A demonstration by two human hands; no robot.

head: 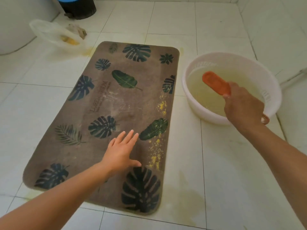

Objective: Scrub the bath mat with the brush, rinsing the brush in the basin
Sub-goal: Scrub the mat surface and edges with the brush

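A brown bath mat (106,103) printed with dark leaves lies on the white tiled floor, with yellow crumbs along its right side. My left hand (122,151) rests flat on its near half, fingers straight. To the right stands a white basin (272,83) of yellowish water. My right hand (243,107) grips the handle of an orange brush (216,83), and the brush head is over the water inside the basin. The bristles are hidden.
A clear plastic bag (51,34) with yellow scraps and a crumpled rag (78,30) lie at the back left. A dark bin (78,7) stands behind them. Yellowish wet stains mark the floor (191,196) near the mat's front right corner.
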